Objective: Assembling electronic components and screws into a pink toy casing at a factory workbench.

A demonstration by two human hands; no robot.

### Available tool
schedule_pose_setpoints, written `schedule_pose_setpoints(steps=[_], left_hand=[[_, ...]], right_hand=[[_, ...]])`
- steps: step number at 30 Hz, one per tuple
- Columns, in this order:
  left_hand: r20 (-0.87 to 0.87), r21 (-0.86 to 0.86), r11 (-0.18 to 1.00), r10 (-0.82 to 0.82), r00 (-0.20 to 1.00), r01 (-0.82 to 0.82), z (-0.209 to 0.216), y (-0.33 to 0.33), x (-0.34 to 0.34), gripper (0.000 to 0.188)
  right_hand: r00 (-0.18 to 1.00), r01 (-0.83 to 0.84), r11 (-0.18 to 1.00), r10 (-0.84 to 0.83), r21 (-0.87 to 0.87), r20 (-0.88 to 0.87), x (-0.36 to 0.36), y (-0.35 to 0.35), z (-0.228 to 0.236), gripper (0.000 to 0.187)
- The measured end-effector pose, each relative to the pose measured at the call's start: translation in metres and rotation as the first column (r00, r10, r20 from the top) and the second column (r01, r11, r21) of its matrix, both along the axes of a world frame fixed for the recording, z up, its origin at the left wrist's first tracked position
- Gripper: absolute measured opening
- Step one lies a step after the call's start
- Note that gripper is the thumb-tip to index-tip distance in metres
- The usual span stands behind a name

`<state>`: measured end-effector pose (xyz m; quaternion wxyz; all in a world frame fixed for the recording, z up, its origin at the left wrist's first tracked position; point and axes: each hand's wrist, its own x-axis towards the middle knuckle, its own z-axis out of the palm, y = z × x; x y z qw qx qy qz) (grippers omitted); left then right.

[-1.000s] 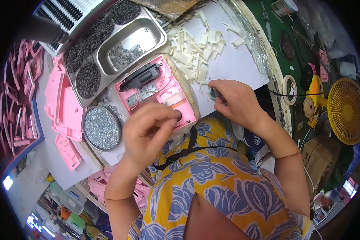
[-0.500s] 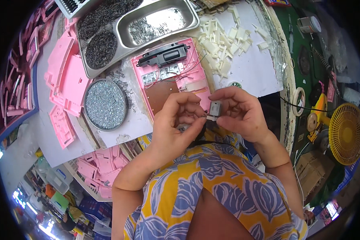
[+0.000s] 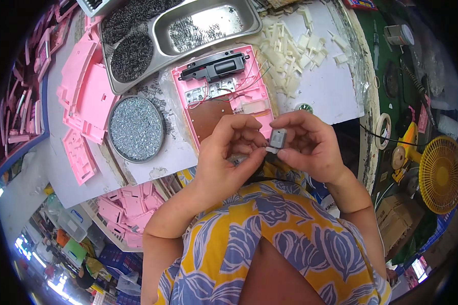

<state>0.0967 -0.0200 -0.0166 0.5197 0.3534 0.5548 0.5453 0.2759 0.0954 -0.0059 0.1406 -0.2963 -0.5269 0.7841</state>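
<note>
A small grey rectangular block (image 3: 277, 137) with a pale piece at its lower end sits between the thumb and forefinger of my right hand (image 3: 310, 145). Beside it, my left hand (image 3: 234, 147) is closed with curled fingers, its thumb tip close to the pale end; whatever lies in that pinch is too small to name. Just beyond my hands lies an open pink plastic housing (image 3: 265, 96), partly covered by the left hand. It carries a black speaker unit (image 3: 213, 68), a brown board (image 3: 206, 119) and thin red wires.
A round dish of small silvery screws (image 3: 136, 128) stands to the left, near stacked pink shells (image 3: 89, 96). Behind is a metal tray (image 3: 206, 43) with dark springs. Loose cream plastic parts (image 3: 290, 56) lie at the back right. A yellow fan (image 3: 439, 174) stands far right.
The grey block has tilted so more of its broad face shows. Both hands keep nearly the same place, and the whole view has shifted slightly.
</note>
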Motion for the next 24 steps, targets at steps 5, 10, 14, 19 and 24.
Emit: schedule_pose_setpoints(steps=[5,10,14,19,24], left_hand=[[-0.034,0.034,0.999,0.009,0.999,-0.008,0.001,-0.001,0.001,0.043],[-0.381,0.192,0.980,0.035,0.924,0.042,-0.003,-0.005,-0.005,0.043],[-0.604,0.443,0.891,0.217,0.767,0.097,-0.010,-0.001,-0.009,0.036],[-0.440,0.327,0.943,0.089,0.894,0.067,0.000,-0.004,-0.016,0.026],[-0.414,0.298,0.951,0.052,0.909,0.082,0.002,-0.005,-0.019,0.026]], right_hand=[[0.997,-0.054,0.978,0.043,0.203,0.059,0.000,0.001,-0.002,0.051],[0.997,-0.048,0.781,0.003,0.622,0.074,-0.007,0.002,0.003,0.052],[0.967,-0.219,0.899,0.149,0.379,0.205,-0.006,0.019,0.007,0.043],[0.992,-0.058,0.726,0.120,0.686,-0.042,-0.012,0.016,0.006,0.035],[0.975,-0.010,0.633,0.179,0.774,-0.134,-0.013,0.016,0.001,0.035]])
